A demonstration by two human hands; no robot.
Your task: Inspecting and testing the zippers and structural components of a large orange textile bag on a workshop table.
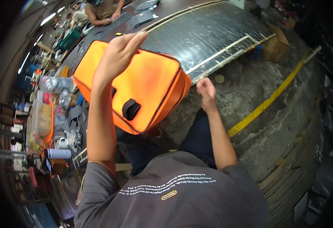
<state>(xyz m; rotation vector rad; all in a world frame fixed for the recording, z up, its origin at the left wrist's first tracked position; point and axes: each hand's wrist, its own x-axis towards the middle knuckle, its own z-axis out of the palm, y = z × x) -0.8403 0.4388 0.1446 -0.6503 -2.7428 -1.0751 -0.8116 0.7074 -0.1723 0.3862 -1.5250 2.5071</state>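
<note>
An orange bag [143,87] with black piping along its edges rests tilted at the near end of the dark worktable. A black strap tab [130,110] shows on its orange face. My left hand [117,55] is raised over the bag's upper part, fingers pressed together and pointing right. Whatever those fingertips pinch, if anything, is too small to make out. To the right of the bag, by the table's corner, my right hand [207,93] is closed with its fingers curled in. Its contents, if any, are hidden.
The dark worktable [216,34] has a pale, worn edge strip. Across it, another person's hands [111,19] work near dark sheet pieces [141,18]. Plastic tubs [43,119] and clutter line the left. A cardboard box [276,45] and a yellow floor line [267,102] lie right.
</note>
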